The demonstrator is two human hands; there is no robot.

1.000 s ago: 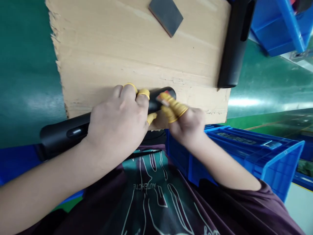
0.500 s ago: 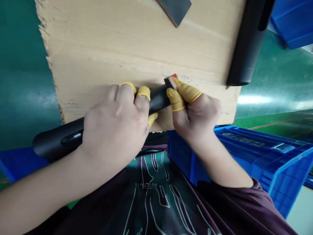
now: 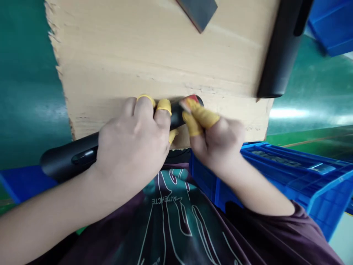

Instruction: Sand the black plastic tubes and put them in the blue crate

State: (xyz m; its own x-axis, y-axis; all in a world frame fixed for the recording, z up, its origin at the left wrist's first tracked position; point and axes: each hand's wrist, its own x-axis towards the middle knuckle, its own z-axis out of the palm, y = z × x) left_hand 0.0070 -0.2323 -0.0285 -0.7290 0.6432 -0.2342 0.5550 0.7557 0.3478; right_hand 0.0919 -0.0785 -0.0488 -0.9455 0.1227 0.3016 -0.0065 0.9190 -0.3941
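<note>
While the left hand (image 3: 132, 143) wraps closed around the black tube (image 3: 68, 160), the right hand (image 3: 217, 141) pinches a small red-tipped piece (image 3: 192, 99) against the tube's end, at the near edge of the cardboard sheet (image 3: 138, 55). A second black tube (image 3: 281, 48) lies along its right edge, a grey pad (image 3: 198, 11) at its far edge.
</note>
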